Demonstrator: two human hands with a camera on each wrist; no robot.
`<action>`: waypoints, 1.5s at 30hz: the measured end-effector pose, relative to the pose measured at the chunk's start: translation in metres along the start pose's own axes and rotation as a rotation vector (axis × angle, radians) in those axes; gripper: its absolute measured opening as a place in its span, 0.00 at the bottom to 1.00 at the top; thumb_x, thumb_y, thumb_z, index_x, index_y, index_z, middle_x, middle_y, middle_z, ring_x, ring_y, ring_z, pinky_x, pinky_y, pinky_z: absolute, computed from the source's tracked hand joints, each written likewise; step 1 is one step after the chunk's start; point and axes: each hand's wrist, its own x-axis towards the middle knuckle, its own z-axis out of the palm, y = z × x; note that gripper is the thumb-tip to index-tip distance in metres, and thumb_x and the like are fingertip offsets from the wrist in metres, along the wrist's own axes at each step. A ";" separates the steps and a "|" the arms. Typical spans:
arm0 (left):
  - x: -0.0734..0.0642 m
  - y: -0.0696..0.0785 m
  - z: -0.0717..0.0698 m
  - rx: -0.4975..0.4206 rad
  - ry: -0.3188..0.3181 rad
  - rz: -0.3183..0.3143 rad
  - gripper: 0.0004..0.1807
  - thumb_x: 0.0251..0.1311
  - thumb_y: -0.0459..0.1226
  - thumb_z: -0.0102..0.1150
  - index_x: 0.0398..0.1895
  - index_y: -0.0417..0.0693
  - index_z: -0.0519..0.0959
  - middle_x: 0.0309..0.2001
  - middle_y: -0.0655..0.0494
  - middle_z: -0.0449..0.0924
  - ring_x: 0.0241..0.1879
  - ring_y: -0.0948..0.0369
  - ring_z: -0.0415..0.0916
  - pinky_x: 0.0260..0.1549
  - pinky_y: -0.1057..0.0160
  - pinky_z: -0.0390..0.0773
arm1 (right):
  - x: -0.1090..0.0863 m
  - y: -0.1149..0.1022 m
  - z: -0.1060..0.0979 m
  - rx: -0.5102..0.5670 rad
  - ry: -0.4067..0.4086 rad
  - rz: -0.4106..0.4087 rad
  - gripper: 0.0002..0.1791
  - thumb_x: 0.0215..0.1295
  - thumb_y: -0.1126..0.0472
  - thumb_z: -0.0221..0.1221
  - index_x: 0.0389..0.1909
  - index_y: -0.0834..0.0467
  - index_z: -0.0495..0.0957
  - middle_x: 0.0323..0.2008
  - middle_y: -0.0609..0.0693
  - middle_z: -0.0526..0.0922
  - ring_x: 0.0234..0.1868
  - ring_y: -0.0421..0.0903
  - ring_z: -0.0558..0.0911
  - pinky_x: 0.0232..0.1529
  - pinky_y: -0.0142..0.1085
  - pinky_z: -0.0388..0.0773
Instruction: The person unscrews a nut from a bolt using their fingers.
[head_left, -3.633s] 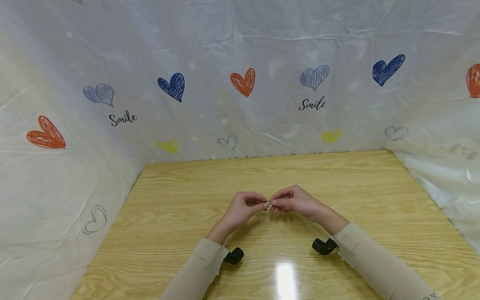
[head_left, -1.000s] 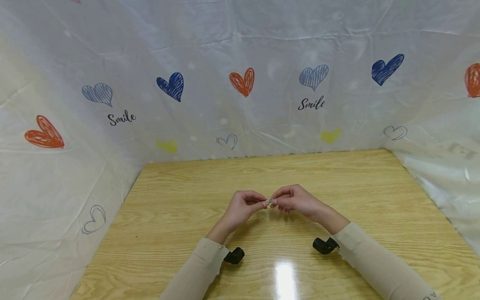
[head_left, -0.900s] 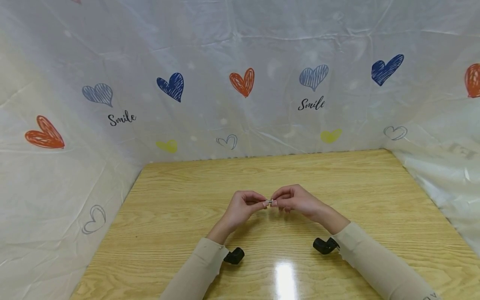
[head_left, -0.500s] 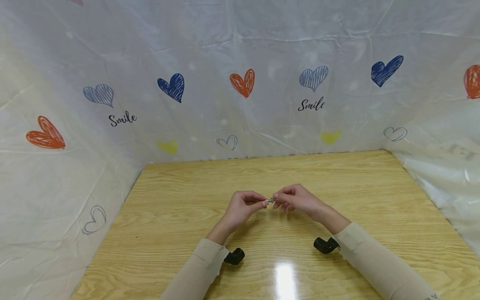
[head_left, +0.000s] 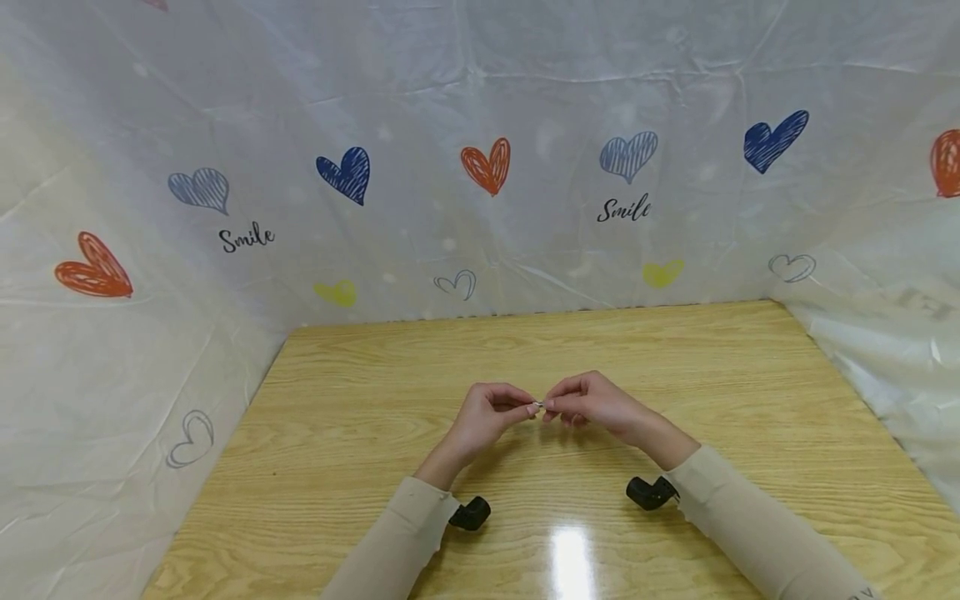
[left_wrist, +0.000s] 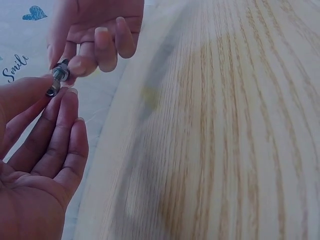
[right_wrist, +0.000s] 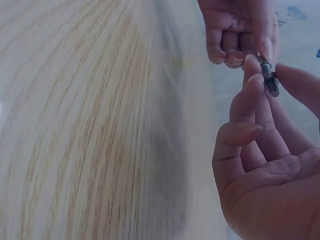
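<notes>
Above the middle of the table, my two hands meet at a small metal bolt [head_left: 538, 404]. My left hand [head_left: 483, 421] pinches its head end between thumb and fingertips. In the left wrist view the bolt [left_wrist: 58, 76] shows its bare thread, with a round socket head near the left thumb. A nut [left_wrist: 64, 69] sits round the thread farther along. My right hand [head_left: 600, 408] pinches that nut with thumb and index finger. In the right wrist view the bolt [right_wrist: 273, 89] sticks out past the nut [right_wrist: 266, 69]; the right fingers partly hide both.
Beneath the hands lies a wood-grain table [head_left: 375, 367]. A white sheet [head_left: 405, 233] printed with hearts and "Smile" hangs behind it and at both sides. Black wrist camera mounts [head_left: 649, 492] stick out from the beige sleeves [head_left: 757, 517].
Half a second ago the right fingers were drawn back a little and more of the metal showed. Now they pinch the nut again, nearer the left fingertips. The left hand has hardly moved.
</notes>
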 end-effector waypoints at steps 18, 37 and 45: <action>0.000 0.000 0.001 0.016 -0.007 0.014 0.07 0.64 0.34 0.70 0.41 0.39 0.88 0.41 0.48 0.88 0.43 0.45 0.86 0.48 0.43 0.83 | -0.004 -0.003 -0.005 -0.062 -0.007 0.026 0.19 0.77 0.51 0.59 0.53 0.62 0.84 0.45 0.63 0.88 0.39 0.63 0.83 0.31 0.37 0.74; 0.001 -0.002 0.001 0.012 -0.020 0.010 0.07 0.64 0.35 0.70 0.42 0.40 0.88 0.40 0.48 0.88 0.44 0.41 0.85 0.48 0.43 0.83 | -0.003 0.002 -0.006 -0.028 -0.016 -0.026 0.15 0.74 0.59 0.62 0.54 0.64 0.81 0.47 0.66 0.84 0.37 0.57 0.82 0.33 0.40 0.76; 0.001 0.000 0.001 0.013 -0.013 0.016 0.06 0.64 0.34 0.70 0.41 0.40 0.88 0.41 0.47 0.87 0.44 0.41 0.85 0.48 0.42 0.83 | -0.005 -0.001 -0.010 -0.026 0.005 -0.005 0.22 0.73 0.55 0.63 0.59 0.67 0.77 0.51 0.64 0.81 0.44 0.66 0.81 0.36 0.43 0.78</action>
